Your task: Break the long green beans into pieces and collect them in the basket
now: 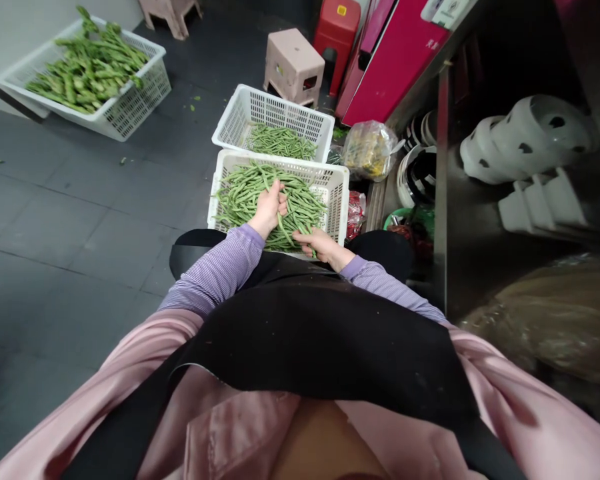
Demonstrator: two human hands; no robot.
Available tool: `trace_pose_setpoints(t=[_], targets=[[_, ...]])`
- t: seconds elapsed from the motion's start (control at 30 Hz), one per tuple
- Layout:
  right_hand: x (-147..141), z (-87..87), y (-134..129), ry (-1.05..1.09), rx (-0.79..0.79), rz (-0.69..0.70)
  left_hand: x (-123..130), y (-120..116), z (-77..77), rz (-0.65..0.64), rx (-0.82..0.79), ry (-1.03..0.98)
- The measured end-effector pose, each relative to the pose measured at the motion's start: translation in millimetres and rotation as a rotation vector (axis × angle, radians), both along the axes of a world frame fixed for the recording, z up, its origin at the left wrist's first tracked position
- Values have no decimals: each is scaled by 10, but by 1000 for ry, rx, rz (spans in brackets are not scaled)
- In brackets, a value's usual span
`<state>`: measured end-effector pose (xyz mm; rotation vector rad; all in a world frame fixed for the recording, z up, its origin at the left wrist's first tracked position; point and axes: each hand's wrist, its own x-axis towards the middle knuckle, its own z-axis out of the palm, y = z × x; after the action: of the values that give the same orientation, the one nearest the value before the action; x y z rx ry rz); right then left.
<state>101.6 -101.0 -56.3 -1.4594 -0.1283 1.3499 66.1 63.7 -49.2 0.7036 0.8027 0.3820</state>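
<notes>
Long green beans (243, 193) fill a white plastic basket (344, 200) right in front of my knees. Above the pile my left hand (269, 208) is closed, with green beans between its fingers and one end sticking out below. My right hand (323, 244) is lower and to the right, near the basket's front edge. Its thumb and fingers are pinched together on a green bean. The two hands are a short way apart. Just beyond stands a second white basket (225, 130) holding a smaller heap of green beans (283, 141).
At the far left, a white basket (135, 110) holds thicker green stalks (87, 67). A pale stool (295, 60) and a red stool (336, 33) stand behind the bean baskets. To the right are a bagged yellowish item (370, 150) and a metal shelf (443, 200) with white dishes (525, 143).
</notes>
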Motion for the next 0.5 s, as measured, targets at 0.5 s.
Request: trace_pose_setpoints(t=[0.5], targets=[[-26, -98, -125, -1, 56, 207, 63, 307, -99, 198, 38, 8]])
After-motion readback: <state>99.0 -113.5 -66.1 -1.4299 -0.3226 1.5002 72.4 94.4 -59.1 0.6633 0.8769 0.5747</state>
